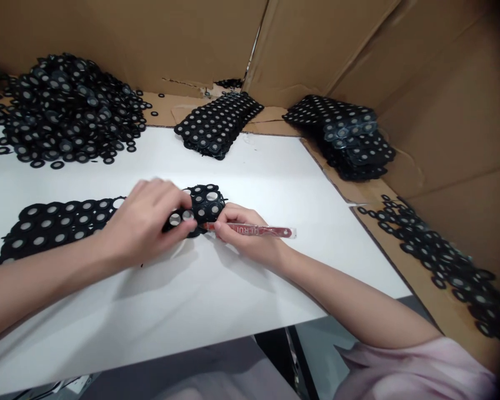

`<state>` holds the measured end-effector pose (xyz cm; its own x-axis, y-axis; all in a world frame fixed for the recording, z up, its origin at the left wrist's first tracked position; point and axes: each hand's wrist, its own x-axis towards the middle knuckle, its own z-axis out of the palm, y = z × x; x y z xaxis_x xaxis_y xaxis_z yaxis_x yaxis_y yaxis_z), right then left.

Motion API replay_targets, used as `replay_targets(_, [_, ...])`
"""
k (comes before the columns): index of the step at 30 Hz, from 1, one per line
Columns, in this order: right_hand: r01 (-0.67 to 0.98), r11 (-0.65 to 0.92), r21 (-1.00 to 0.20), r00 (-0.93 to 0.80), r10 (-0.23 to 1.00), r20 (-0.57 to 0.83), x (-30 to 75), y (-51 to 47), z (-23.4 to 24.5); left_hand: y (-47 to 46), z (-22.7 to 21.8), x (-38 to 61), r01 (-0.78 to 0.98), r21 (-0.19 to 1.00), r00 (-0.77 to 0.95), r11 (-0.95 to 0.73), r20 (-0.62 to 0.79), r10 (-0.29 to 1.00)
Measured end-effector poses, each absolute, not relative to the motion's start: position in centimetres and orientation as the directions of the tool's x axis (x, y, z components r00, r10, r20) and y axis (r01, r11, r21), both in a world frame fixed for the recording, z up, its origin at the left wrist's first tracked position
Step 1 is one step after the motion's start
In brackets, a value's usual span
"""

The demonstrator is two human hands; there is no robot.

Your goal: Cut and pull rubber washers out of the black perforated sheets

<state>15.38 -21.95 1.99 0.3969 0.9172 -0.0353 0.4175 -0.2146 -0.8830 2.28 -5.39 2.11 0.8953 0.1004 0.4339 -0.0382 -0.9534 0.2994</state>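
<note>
On the white work surface lies a strip of joined black rubber-like rings [60,238] with pale round centres. Its right end [202,211] is lifted and bent over. My left hand [150,214] is closed on this end, thumb in front and fingers behind, hiding the middle of the strip. Just to the right, my right hand [245,230] grips a slim, flat, red-handled tool [275,230] with white lettering. The tool's left tip meets the edge of the rings beside my left thumb. I cannot make out its exact shape there.
A heap of loose black rings [70,111] sits at the back left. Stacked ring sheets [219,123] stand at the back middle, with another stack [345,136] at the back right. Ring scraps [437,255] line the right edge. Cardboard walls [329,50] enclose the surface.
</note>
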Motion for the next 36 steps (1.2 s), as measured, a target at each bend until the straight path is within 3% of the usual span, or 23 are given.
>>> replay_targets(3, [0.417, -0.223, -0.881, 0.387, 0.921, -0.05, 15.5, -21.9, 2.1, -5.7, 1.2, 1.4, -0.075, 0.3, 0.969, -0.951, 0.245, 0.001])
replay_targets(8, [0.581, -0.166, -0.797, 0.334, 0.941, 0.047, 14.8, -22.0, 2.4, -6.0, 0.7, 1.6, -0.028, 0.36, 0.983, -0.933, 0.18, 0.04])
replay_targets(15, [0.679, -0.124, -0.723, 0.336, 0.929, 0.156, 14.2, -22.0, 1.9, -6.6, 2.3, 3.1, 0.215, 0.595, 0.9, -0.775, 0.187, 0.393])
replay_targets(17, [0.674, -0.132, -0.727, 0.353, 0.922, 0.159, 14.3, -21.9, 1.7, -6.7, 2.3, 3.8, 0.246, 0.642, 0.894, -0.727, 0.139, 0.425])
replay_targets(21, [0.674, -0.142, -0.725, 0.351, 0.925, 0.145, 14.2, -22.1, 1.4, -6.1, 1.9, 5.2, 0.236, 0.659, 0.868, -0.714, 0.188, 0.46])
replay_targets(26, [0.697, -0.116, -0.707, 0.318, 0.934, 0.16, 13.6, -22.2, 1.4, -5.2, 1.3, 5.8, 0.154, 0.85, 0.879, -0.504, 0.115, 0.463])
replay_targets(29, [0.659, -0.145, -0.738, 0.359, 0.923, 0.139, 13.9, -22.2, 2.3, -5.3, 1.3, 5.6, 0.114, 0.897, 0.861, -0.426, 0.125, 0.493])
replay_targets(32, [0.493, -0.145, -0.858, 0.468, 0.875, 0.121, 15.1, -22.5, 4.0, -5.5, 1.6, 5.4, 0.144, 0.915, 0.866, -0.377, 0.068, 0.496])
replay_targets(36, [0.462, -0.097, -0.882, 0.586, 0.78, 0.221, 16.4, -22.6, 5.3, -5.6, 1.9, 5.3, 0.154, 0.922, 0.865, -0.356, 0.048, 0.499])
